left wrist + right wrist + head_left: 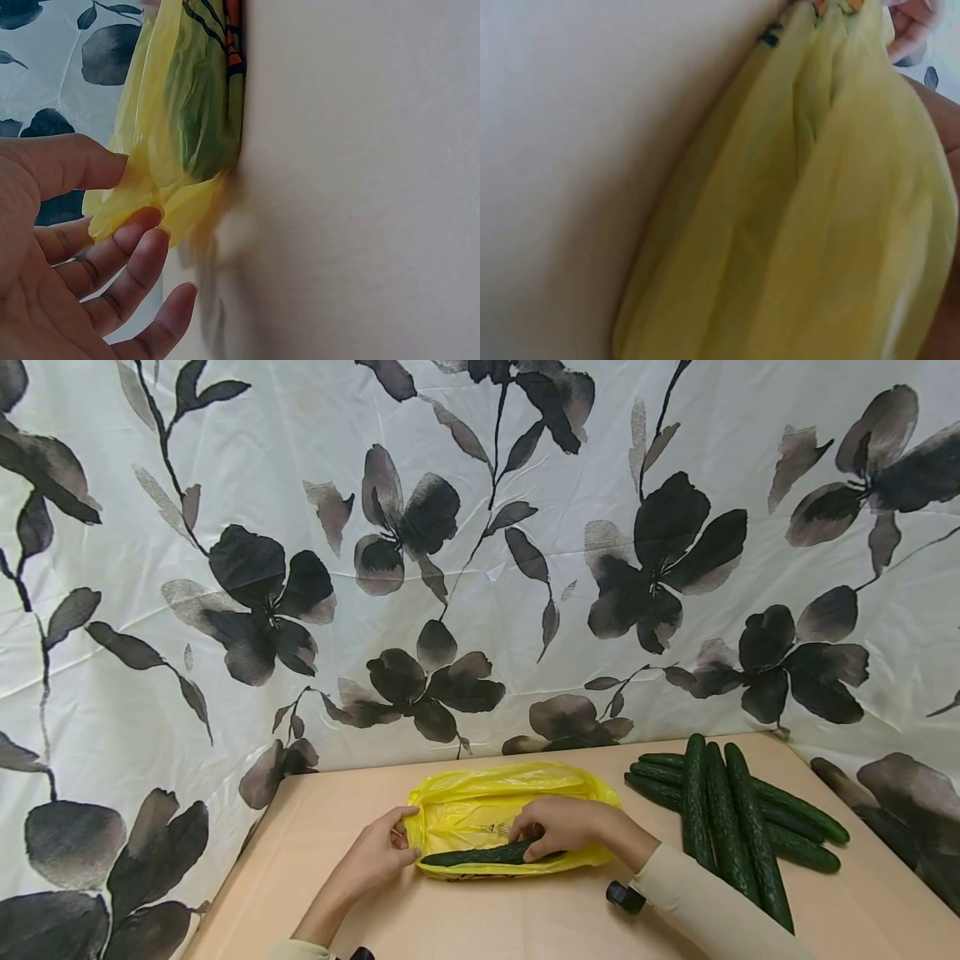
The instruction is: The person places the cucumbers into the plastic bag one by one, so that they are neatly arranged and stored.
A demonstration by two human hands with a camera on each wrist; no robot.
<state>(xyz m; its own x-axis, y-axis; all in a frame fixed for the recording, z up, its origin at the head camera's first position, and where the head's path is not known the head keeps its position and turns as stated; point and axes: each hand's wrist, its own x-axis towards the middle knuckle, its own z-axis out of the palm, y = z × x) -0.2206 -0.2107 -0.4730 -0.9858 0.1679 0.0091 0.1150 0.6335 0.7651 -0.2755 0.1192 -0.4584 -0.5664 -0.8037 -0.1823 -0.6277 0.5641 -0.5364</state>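
A yellow plastic bag (517, 774) lies opened out on the table, its mouth spread wide. Inside, along its near side, is a dark green cucumber (472, 857). My right hand (562, 825) reaches into the bag and grips the cucumber near its right end. At the bag's left edge, my left hand (377, 853) pinches the plastic. In the left wrist view, thumb and fingertips of the left hand (56, 255) hold the bag's corner (142, 172), and a green shape shows through the film. The bag's side (802, 217) hides most of the right hand in the right wrist view.
A pile of several cucumbers (720, 810), some laid crosswise over others, is on the right of the table (442, 927), beside the right forearm. A white curtain with dark flowers (480, 568) hangs behind the table's back edge.
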